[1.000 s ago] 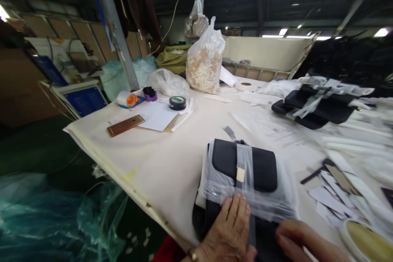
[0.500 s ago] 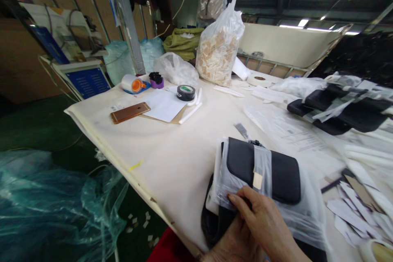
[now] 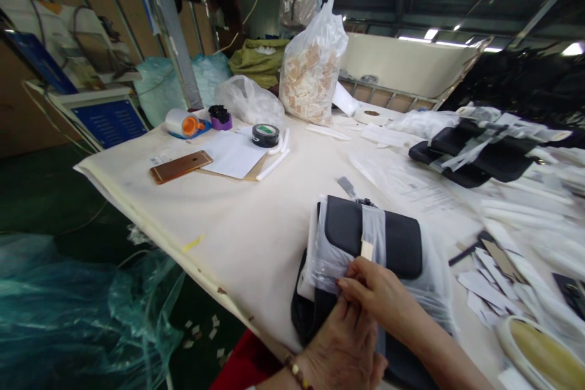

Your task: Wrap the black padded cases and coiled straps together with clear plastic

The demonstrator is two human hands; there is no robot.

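A black pouch [image 3: 372, 237] wrapped in a clear plastic bag [image 3: 329, 259] lies near the table's front edge, with a grey band and a small tan tag across its middle. My right hand [image 3: 381, 292] reaches across from the right and pinches the lower left edge of the plastic bag, fingers closed on it. Under my right wrist, my left hand [image 3: 345, 350] rests on the dark lower part of the pouch; its fingers are mostly hidden. A beaded bracelet shows on my left wrist.
A gold phone [image 3: 180, 166], white paper on a clipboard [image 3: 233, 161], a roll of black tape [image 3: 265, 134] and a bag of tan pieces [image 3: 311, 73] sit farther back. More black pouches [image 3: 479, 155] lie at right, paper strips [image 3: 493, 283] and a tape roll [image 3: 537, 353] near right.
My right hand has come in from the lower right, crossed over my left hand and taken hold of the plastic bag's left edge. My left hand has slid back under it.
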